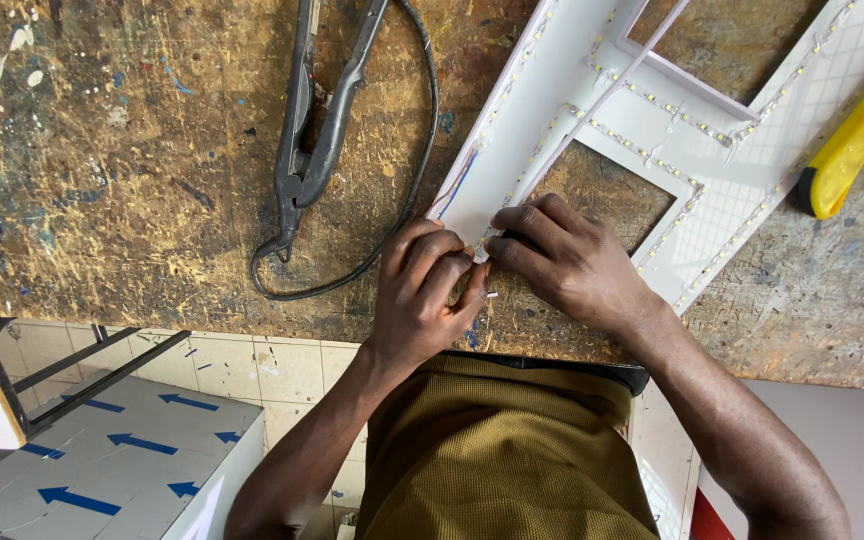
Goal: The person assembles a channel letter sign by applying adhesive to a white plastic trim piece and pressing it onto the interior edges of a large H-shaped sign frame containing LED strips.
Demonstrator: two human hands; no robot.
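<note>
A large white letter-shaped sign panel [592,110] lies on the paint-stained workbench [132,170], lined inside with strips of small LEDs [652,155]. At the panel's near lower corner my left hand [427,290] pinches something small with thumb and fingers; thin wires [457,185] run up from that corner. My right hand [567,260] rests flat on the same corner, fingertips pressing the strip end beside my left hand. What exactly my left fingers hold is hidden.
A dark grey long-handled tool [317,130] with a looping black cable [372,250] lies left of the panel. A yellow-handled tool [852,140] sits at the right edge. White boxes with blue arrows [112,460] stand on the tiled floor below left.
</note>
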